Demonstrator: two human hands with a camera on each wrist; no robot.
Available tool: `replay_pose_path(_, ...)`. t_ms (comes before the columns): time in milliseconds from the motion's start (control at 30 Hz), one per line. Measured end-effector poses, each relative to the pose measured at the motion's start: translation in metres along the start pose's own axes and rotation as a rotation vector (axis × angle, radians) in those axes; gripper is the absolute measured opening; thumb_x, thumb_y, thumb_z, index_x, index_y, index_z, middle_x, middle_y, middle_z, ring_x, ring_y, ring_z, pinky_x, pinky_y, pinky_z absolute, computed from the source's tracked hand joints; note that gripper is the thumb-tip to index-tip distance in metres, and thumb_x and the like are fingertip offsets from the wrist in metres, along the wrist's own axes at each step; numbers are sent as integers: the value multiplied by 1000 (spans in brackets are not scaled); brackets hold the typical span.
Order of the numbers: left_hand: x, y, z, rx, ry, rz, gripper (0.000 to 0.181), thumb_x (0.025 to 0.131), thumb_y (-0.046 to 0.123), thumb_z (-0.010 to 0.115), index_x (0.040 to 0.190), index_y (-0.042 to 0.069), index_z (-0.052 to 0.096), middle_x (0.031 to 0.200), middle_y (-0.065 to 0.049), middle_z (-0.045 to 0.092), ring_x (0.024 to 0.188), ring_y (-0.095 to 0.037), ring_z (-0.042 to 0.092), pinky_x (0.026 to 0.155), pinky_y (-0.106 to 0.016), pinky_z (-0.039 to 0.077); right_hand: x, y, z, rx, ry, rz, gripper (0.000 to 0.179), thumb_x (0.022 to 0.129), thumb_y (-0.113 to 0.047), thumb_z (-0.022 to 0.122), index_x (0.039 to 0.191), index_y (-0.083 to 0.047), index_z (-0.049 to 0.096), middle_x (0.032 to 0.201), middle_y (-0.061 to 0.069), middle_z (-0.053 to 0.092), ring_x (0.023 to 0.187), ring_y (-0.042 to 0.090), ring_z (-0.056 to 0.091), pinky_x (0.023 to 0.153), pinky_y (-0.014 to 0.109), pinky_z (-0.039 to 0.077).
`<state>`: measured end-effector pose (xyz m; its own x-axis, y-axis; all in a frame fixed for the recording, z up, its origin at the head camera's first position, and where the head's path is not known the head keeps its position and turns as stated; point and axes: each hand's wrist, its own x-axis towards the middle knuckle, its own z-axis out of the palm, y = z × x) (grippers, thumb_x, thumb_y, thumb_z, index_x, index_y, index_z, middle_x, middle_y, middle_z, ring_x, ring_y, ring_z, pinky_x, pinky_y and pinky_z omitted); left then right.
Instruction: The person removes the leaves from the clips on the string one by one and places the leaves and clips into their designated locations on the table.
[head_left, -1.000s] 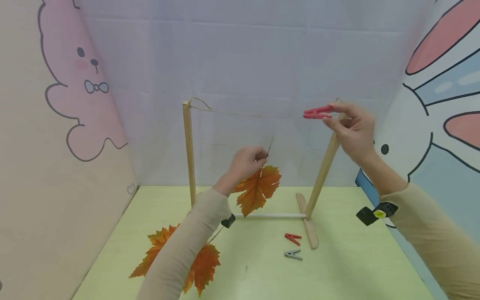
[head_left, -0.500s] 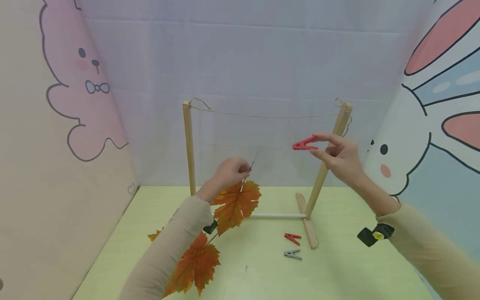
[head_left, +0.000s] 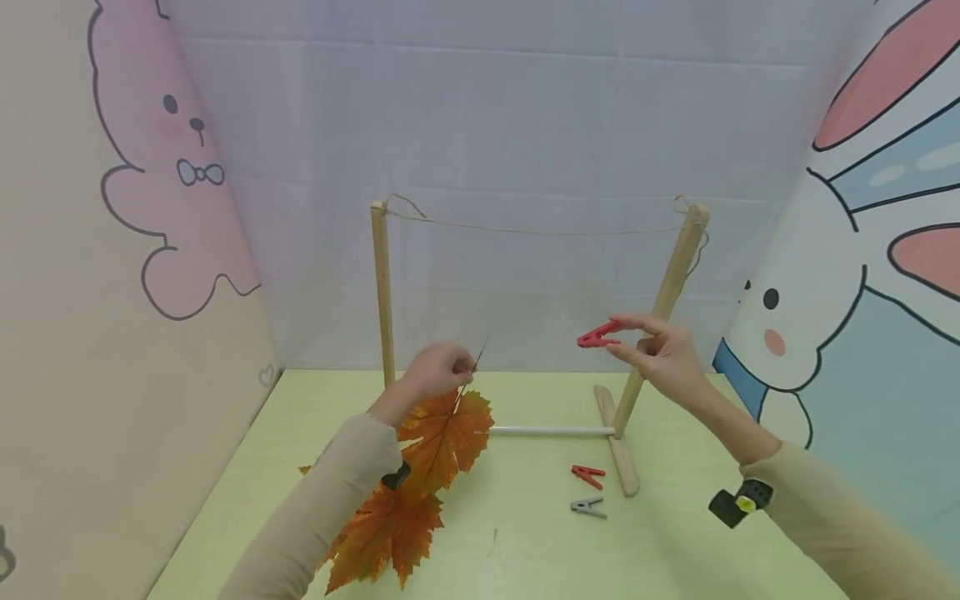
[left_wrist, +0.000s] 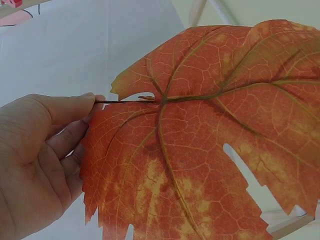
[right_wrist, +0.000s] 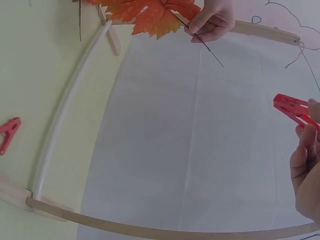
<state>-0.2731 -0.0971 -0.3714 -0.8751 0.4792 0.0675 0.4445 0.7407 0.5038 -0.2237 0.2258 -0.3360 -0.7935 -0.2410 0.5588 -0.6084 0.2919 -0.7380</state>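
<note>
Between thumb and fingers my left hand (head_left: 441,368) pinches the thin dark stem of an orange maple leaf (head_left: 450,437). The leaf hangs below that hand, its veined surface filling much of the left wrist view. My right hand (head_left: 663,358) pinches a red clothespin (head_left: 597,335) by its handle ends, pointing left. Above both hands a thin string (head_left: 540,232) spans the two posts of a wooden frame (head_left: 381,292). Another orange leaf (head_left: 390,533) lies on the table, partly hidden by my left sleeve and the held leaf.
A second red clothespin (head_left: 588,477) and a grey clothespin (head_left: 588,507) lie on the table (head_left: 675,533) near the frame's right foot (head_left: 622,467). A white rod (head_left: 551,431) joins the frame low down. Cartoon-printed walls stand at both sides.
Both hands have come down from near the string. The left hand moved left with its leaf, and the right hand lowered the red clothespin, shifting slightly left.
</note>
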Motion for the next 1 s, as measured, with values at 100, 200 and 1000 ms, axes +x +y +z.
replay_pose_path(100, -3, -4, 5, -15, -17, -4, 8, 83, 8, 63, 89, 6, 68, 87, -3, 66, 81, -16, 62, 74, -32, 49, -8, 4, 4, -5, 2, 28, 36, 75, 12, 65, 110, 4, 61, 90, -16, 61, 36, 10, 30, 33, 27, 26)
replay_pose_path(200, -5, -8, 9, -25, -25, 3, 8, 83, 8, 63, 89, 6, 68, 86, -3, 66, 80, -16, 61, 74, -31, 49, -15, 2, 9, -2, -1, 54, 33, 75, 13, 64, 108, 11, 58, 90, -18, 60, 35, 10, 30, 33, 27, 26)
replay_pose_path(1000, -23, -33, 35, -108, -58, -23, 8, 83, 7, 61, 87, 7, 68, 78, -1, 65, 72, -13, 59, 67, -29, 48, -56, 39, 38, 29, 19, 308, 33, 81, 1, 64, 111, 12, 55, 98, 28, 57, 41, 3, 33, 35, 23, 31)
